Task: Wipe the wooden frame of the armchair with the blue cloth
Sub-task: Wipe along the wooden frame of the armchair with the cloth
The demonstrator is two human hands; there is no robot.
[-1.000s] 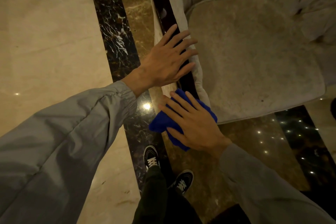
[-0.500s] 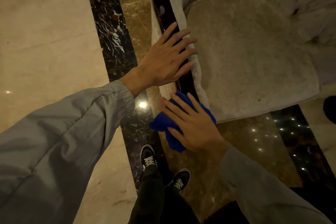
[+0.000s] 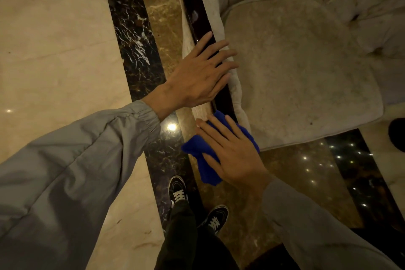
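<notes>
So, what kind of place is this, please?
Probably a hotel lobby or similar formal lounge: polished marble floor with dark inlaid bands, ceiling lights mirrored in it, and a tufted armchair with glossy dark wooden frame.

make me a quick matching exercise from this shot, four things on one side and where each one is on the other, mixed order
Things:
1. left hand
2. right hand
3. blue cloth
4. seat cushion

Places:
a. under the right hand's palm
b. flat on the dark wooden frame, farther up the arm
c. inside the armchair, right of the frame
d. pressing the cloth at the frame's near end

Pairs: 1-b, 2-d, 3-a, 4-c
</notes>
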